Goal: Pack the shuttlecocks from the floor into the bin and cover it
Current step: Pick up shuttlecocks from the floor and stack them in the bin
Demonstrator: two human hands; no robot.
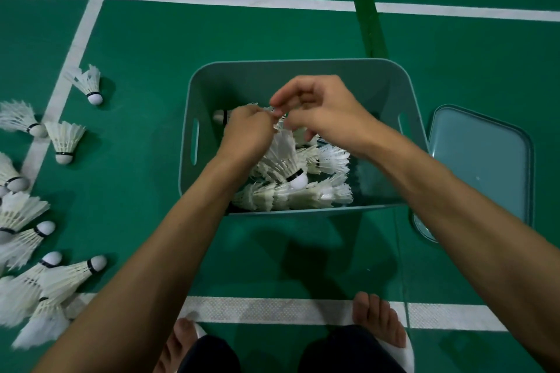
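Together, two hands (pixel 248 133) (pixel 321 112) pinch one shuttlecock (pixel 286 159).

Teal bin (pixel 272 65), shuttlecocks (pixel 303 194) inside, loose shuttlecocks (pixel 65 139) strewn (left), lid (pixel 478 166) beside

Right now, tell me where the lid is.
Head view, right side: the lid lies on the floor just right of the bin, opposite the loose shuttlecocks at left.

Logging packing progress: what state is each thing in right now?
bin: open, partly filled with packed shuttlecocks.
lid: off, lying right of the bin.
floor shuttlecocks: loose, left of the bin.
left hand: pinches feathers of held shuttlecock.
right hand: curled at those feathers, grip unclear.
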